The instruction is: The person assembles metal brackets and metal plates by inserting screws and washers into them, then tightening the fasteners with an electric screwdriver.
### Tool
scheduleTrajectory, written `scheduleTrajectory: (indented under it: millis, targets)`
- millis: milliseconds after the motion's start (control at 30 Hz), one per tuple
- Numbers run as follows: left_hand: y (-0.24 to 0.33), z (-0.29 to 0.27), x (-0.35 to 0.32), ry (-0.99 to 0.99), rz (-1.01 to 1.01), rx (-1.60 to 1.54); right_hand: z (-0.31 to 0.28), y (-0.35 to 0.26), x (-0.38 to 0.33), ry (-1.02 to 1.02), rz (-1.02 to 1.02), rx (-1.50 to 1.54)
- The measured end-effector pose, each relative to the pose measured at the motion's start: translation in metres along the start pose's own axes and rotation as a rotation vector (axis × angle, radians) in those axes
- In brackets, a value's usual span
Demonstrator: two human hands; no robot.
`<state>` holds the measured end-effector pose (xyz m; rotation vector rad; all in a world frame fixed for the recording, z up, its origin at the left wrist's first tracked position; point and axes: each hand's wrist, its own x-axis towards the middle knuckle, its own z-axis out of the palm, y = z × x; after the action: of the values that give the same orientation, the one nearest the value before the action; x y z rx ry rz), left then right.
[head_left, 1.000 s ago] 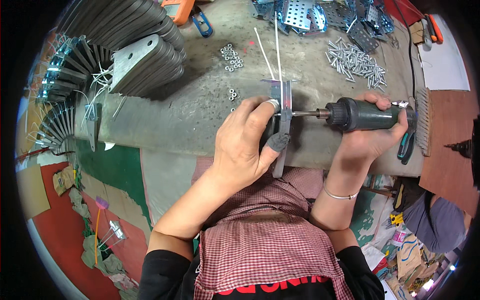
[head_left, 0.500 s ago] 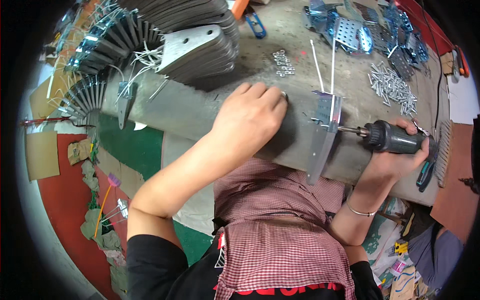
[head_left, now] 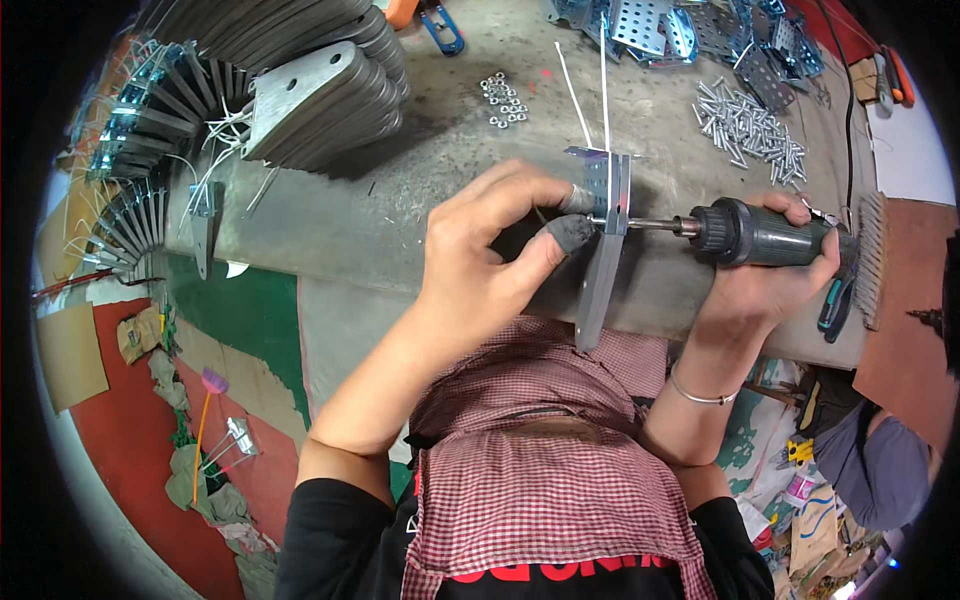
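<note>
My right hand (head_left: 775, 270) is wrapped round a black power screwdriver (head_left: 770, 235). Its thin metal bit reaches left to a bracket (head_left: 618, 190) of perforated plate, fixed to a long grey metal blade (head_left: 597, 295). Two white cable ties (head_left: 606, 85) stick up from that bracket. On its other side, my left hand (head_left: 495, 225) pinches with thumb and forefinger, both wearing dark finger covers. A tiny shiny bit of metal shows at the fingertips, against the bracket; its kind is too small to make out.
Small nuts (head_left: 505, 100) lie on the worn grey bench (head_left: 400, 235), bolts (head_left: 750, 130) farther right. Blue perforated plates (head_left: 640, 28) are heaped at the back. Stacked grey blades (head_left: 300, 100) and finished-looking bracket pieces (head_left: 130, 220) fill the left. Pliers (head_left: 835, 305) lie by a brush (head_left: 870, 260).
My left hand has turned and moved to the bracket, its thumb and forefinger now pinching there. The whole view has shifted, while my right hand keeps the screwdriver at the bracket.
</note>
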<state>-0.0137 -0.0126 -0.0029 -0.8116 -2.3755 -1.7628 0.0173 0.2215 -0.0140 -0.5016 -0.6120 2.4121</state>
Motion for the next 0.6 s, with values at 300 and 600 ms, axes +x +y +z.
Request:
scheduleTrajectory:
  millis: [300,600]
  targets:
    - [0.000,0.014,-0.009,0.106,-0.078,-0.055,0.006,0.004,-0.006,-0.029,-0.043,-0.001]
    - [0.008,0.014,-0.010,0.095,-0.012,0.027,0.004,0.004,-0.001,-0.021,-0.063,0.058]
